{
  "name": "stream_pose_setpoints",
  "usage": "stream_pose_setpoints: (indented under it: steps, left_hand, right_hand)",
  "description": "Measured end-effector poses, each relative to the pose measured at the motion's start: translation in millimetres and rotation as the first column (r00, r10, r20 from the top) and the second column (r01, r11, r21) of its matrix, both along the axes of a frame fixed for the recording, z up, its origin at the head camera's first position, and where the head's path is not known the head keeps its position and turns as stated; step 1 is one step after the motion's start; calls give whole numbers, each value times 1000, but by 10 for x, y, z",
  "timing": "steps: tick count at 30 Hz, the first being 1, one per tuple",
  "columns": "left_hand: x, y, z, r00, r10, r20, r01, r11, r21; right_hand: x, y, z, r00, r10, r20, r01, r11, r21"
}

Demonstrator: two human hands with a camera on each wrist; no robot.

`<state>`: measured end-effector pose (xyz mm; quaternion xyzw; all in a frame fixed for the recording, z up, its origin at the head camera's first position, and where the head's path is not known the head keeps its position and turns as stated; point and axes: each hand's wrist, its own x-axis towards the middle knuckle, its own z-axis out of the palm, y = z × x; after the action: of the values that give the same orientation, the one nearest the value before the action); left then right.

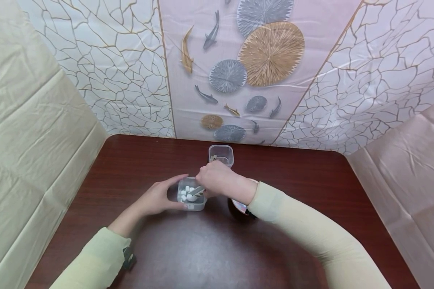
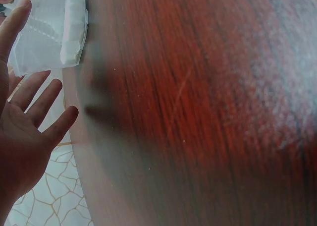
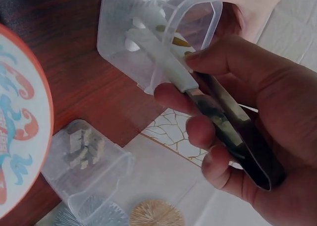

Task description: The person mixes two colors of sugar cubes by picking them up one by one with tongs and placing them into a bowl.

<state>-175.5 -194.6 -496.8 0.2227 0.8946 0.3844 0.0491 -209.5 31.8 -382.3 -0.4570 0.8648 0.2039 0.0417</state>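
Observation:
A clear plastic box [image 1: 195,206] holding several small white chunks [image 1: 184,198] stands left of the table's middle. My left hand [image 1: 157,197] holds it between thumb and forefinger at its left side; in the left wrist view the other fingers [image 2: 58,121] spread straight, away from the box. My right hand [image 1: 217,178] grips metal tongs [image 3: 218,117] with pale tips. These tips reach down into the box among the white chunks, overlapping one of them in the head view. Small yellow-brown marks [image 3: 179,41] show beside the tongs in the right wrist view.
A second clear box [image 1: 227,151] with grey-brown pieces [image 3: 84,146] stands behind my right hand. Under my right forearm sits a round dish with an orange-red rim and a blue-red pattern [image 3: 20,122], partly hidden. A patterned cloth [image 1: 228,104] hangs along the table's back edge.

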Motion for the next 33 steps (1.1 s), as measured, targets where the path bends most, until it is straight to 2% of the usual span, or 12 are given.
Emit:
stream_pose_setpoints:
  steps: [6, 12, 21, 26, 33]
  left_hand:
    - [5, 4, 14, 1000, -5, -1, 5, 1000, 1]
    - [0, 8, 7, 1000, -8, -19, 8, 1000, 1]
    - [10, 14, 21, 1000, 1, -10, -1, 1000, -3]
    - [15, 18, 33, 1000, 0, -6, 0, 1000, -2]
    - [20, 13, 19, 1000, 4, -6, -4, 1000, -6]
  right_hand:
    - [8, 61, 25, 999, 54, -10, -54, 997, -55]
    - [23, 203, 100, 997, 72, -15, -74, 989, -131]
    - [33, 446, 233, 991, 110, 80, -83, 954, -290]
    - [49, 588, 300, 988, 134, 76, -98, 926, -365]
    - [85, 829, 363, 991, 132, 15, -115, 910, -399]
